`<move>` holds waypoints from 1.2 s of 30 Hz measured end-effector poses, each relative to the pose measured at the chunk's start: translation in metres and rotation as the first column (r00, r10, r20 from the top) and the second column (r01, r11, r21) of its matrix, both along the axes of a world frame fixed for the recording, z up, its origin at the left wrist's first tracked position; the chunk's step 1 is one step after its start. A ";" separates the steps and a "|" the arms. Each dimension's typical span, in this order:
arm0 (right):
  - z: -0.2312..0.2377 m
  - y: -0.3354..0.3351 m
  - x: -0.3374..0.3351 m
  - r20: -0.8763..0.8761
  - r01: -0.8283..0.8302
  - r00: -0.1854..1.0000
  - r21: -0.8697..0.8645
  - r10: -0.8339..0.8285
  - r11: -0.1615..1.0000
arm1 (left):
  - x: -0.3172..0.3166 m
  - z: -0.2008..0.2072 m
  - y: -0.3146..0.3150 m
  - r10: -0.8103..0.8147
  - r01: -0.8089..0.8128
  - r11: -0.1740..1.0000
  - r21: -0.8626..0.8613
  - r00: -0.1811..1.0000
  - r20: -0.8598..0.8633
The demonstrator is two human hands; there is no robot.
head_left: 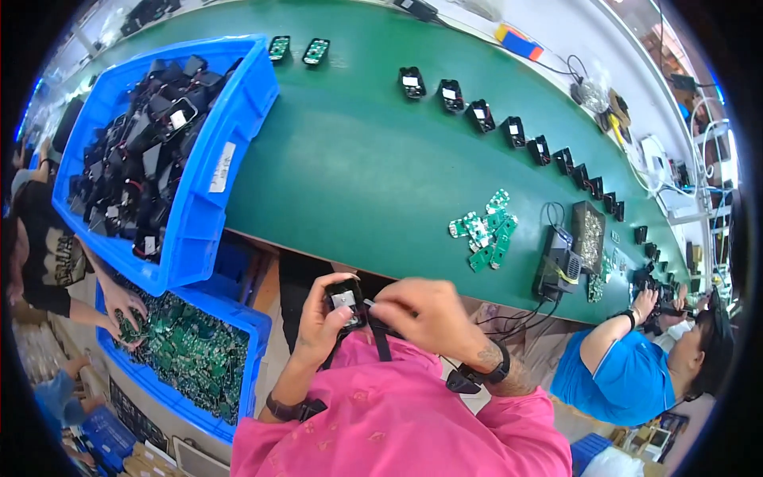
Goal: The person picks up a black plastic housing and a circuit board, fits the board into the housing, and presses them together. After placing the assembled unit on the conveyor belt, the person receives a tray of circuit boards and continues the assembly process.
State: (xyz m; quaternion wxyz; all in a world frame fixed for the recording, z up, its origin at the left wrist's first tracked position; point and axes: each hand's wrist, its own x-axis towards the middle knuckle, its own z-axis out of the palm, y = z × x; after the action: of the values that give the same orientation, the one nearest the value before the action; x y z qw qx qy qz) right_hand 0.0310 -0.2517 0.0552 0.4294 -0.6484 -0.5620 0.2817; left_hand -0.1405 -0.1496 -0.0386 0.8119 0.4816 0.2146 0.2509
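Note:
My left hand (316, 327) is wrapped round a small black plastic housing (342, 288) with a silvery-white rectangle inside it. The left thumb lies over the housing's lower face. Just to the right, my right hand (425, 314) has thumb and forefinger pinched close to the housing's side. A small pale tip shows at those fingers, too little of it to name. Both hands are in front of my body, by the near edge of the green table (342, 199).
A blue bin (258, 103) of black housings stands left, above another blue bin (258, 334) of green circuit boards, where a co-worker's hands reach. Loose boards (481, 230), a black device (559, 266) with cables and a row of housings (481, 115) lie right. Another person sits right.

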 end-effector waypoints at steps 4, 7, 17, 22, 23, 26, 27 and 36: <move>-0.015 -0.025 0.066 0.663 0.585 0.568 0.092 -0.488 0.806 | 0.003 0.007 0.011 -0.060 0.056 0.981 -0.184 0.998 -0.016; -0.038 -0.045 0.097 0.756 0.636 0.482 0.045 -0.443 0.770 | 0.011 0.017 0.018 -0.120 0.133 0.956 -0.263 0.991 0.065; -0.034 -0.021 0.140 0.482 0.466 0.842 -0.421 -0.243 0.778 | 0.025 0.015 0.028 -0.274 0.310 0.885 -0.348 0.950 0.148; -0.039 -0.041 0.180 0.480 0.427 0.849 -0.379 -0.220 0.821 | 0.039 0.007 0.024 -0.278 0.336 0.895 -0.294 0.935 0.221; -0.044 -0.030 0.184 0.474 0.394 0.860 -0.379 -0.190 0.837 | 0.033 0.007 0.025 -0.211 0.263 0.920 -0.290 0.957 0.197; -0.043 -0.018 0.186 0.380 0.442 0.878 -0.410 -0.291 0.797 | 0.014 0.003 0.027 -0.126 0.191 0.930 -0.313 0.968 0.216; -0.040 -0.020 0.186 0.258 0.446 0.892 -0.372 -0.371 0.814 | 0.013 0.002 0.027 -0.102 0.167 0.938 -0.302 0.970 0.220; -0.017 -0.020 0.098 -0.468 0.688 0.505 -0.290 -0.725 0.665 | 0.022 0.021 0.043 -0.078 0.115 0.970 -0.213 0.982 0.175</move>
State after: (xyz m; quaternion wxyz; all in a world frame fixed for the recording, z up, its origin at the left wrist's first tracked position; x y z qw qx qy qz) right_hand 0.1291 -0.2715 0.0377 0.6261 -0.7248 -0.0909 0.2728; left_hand -0.1187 -0.1067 -0.0172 0.8867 0.3754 0.1495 0.2248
